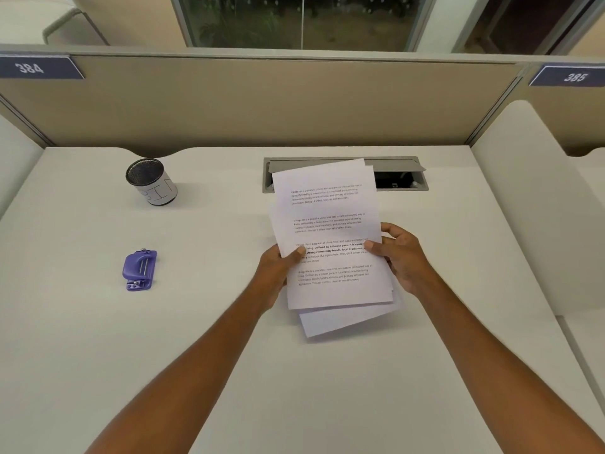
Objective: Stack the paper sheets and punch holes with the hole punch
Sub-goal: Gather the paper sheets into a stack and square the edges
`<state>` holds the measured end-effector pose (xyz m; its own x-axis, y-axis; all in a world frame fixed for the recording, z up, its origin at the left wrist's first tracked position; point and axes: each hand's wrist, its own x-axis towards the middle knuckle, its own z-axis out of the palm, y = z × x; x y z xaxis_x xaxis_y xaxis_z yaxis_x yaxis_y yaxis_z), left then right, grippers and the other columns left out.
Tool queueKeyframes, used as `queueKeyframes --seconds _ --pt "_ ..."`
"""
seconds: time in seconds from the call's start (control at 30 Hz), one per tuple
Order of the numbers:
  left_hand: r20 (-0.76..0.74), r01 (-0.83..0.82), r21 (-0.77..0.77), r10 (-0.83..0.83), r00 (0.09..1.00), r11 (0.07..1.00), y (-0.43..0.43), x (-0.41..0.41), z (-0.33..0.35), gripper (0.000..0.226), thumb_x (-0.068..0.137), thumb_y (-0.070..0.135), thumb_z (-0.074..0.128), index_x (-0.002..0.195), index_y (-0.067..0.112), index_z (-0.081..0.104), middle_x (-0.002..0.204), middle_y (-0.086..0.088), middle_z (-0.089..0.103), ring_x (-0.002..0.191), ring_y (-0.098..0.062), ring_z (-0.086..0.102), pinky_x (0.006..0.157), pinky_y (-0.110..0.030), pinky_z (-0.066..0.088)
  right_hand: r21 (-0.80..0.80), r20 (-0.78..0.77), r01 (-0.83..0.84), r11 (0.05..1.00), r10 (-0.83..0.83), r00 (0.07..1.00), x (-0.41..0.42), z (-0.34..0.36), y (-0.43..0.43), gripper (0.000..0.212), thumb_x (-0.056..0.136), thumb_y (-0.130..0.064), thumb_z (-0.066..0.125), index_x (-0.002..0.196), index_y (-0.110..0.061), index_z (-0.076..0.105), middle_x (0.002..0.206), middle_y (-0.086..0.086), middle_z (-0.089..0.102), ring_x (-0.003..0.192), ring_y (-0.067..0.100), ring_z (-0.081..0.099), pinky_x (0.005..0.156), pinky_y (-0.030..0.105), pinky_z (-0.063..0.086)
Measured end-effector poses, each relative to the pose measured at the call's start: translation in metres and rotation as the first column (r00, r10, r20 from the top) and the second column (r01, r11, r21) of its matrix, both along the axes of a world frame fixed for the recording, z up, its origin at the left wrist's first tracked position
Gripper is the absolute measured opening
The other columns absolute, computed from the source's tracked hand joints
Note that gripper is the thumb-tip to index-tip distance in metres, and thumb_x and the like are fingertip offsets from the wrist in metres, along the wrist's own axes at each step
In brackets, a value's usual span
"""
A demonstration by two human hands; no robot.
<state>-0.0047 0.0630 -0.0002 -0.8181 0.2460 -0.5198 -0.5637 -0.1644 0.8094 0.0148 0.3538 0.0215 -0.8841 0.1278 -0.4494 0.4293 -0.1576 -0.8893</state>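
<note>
From the head camera, the person holds a loose bundle of printed paper sheets (330, 237) just above the white table (229, 355), a little right of centre. The left hand (278, 267) pinches the left edge, thumb on the printed face and fingers hidden behind; the right hand (397, 253) clasps the right edge the same way. Both hands are closed on the paper. The sheets are not squared: one lower sheet sticks out at the bottom, skewed to the right, and another edge peeks out at the top right, so I would say the stacking step is in hand and not finished.

The purple hole punch (140, 269) lies on the table well to the left of the papers, untouched, with nothing near it. Farther back on the left stands a mesh cup (151, 181) wrapped in a paper label. Behind the sheets, a grey cable hatch (402, 178) sits open in the table.

The sheets look light, thin and floppy, and likely to slide over one another. Holding them loosely by the two long edges and tapping the bottom edge on the table should square them. A firm pinch near one edge would then keep them together for the punch.
</note>
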Motion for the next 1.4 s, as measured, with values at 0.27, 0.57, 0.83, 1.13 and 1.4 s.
queueKeyframes --seconds 0.27,0.57,0.83,1.13,1.4 --pt "-0.211 -0.046 -0.114 0.021 0.977 0.992 0.002 -0.010 0.029 0.038 0.103 0.004 0.072 0.139 0.013 0.068 0.131 -0.008 0.080 0.118 -0.032 0.078 0.100 -0.054 0.065 0.131 -0.080 -0.088 0.987 0.099 0.992 -0.006 0.017 -0.003 0.045 0.089 0.002 0.084 0.128 -0.020 0.077 0.119 0.001 0.085 0.105 0.025 0.083 0.082 0.041 0.070" --pt "-0.459 -0.078 -0.221 -0.033 0.888 0.972 -0.004 -0.023 0.065 0.030 0.107 0.016 0.069 0.132 0.032 0.068 0.118 0.017 0.081 0.108 -0.010 0.079 0.087 -0.030 0.069 0.078 -0.209 0.002 0.997 0.014 0.978 -0.019 0.038 -0.008 0.043 0.087 0.005 0.083 0.127 -0.009 0.076 0.124 0.009 0.083 0.113 0.035 0.079 0.097 0.049 0.064" --pt "-0.470 -0.060 -0.241 -0.062 0.881 0.969 0.002 -0.018 0.068 0.034 0.106 0.016 0.069 0.137 0.029 0.067 0.124 0.009 0.080 0.112 -0.019 0.078 0.090 -0.038 0.068 0.035 -0.236 0.004 0.999 0.004 0.972 -0.016 0.043 -0.020 0.040 0.086 0.005 0.084 0.122 -0.011 0.077 0.123 0.010 0.083 0.113 0.037 0.077 0.099 0.045 0.063" --pt "-0.461 -0.099 -0.288 -0.048 0.886 0.953 0.013 -0.013 0.070 0.039 0.109 0.018 0.065 0.147 0.027 0.061 0.134 0.002 0.074 0.121 -0.026 0.071 0.102 -0.050 0.065 0.019 -0.280 0.041 0.999 -0.034 0.959 -0.012 0.045 -0.027 0.037 0.082 0.002 0.088 0.113 -0.017 0.079 0.116 0.002 0.085 0.098 0.019 0.081 0.084 0.028 0.064" --pt "-0.418 -0.122 -0.257 0.004 0.909 0.959 0.017 -0.007 0.065 0.038 0.107 0.023 0.070 0.145 0.026 0.064 0.132 0.004 0.077 0.121 -0.022 0.073 0.103 -0.049 0.065 0.055 -0.231 0.048 0.997 -0.034 0.972 -0.010 0.035 -0.034 0.044 0.080 0.006 0.089 0.117 -0.013 0.078 0.116 0.005 0.084 0.101 0.025 0.077 0.084 0.030 0.063"
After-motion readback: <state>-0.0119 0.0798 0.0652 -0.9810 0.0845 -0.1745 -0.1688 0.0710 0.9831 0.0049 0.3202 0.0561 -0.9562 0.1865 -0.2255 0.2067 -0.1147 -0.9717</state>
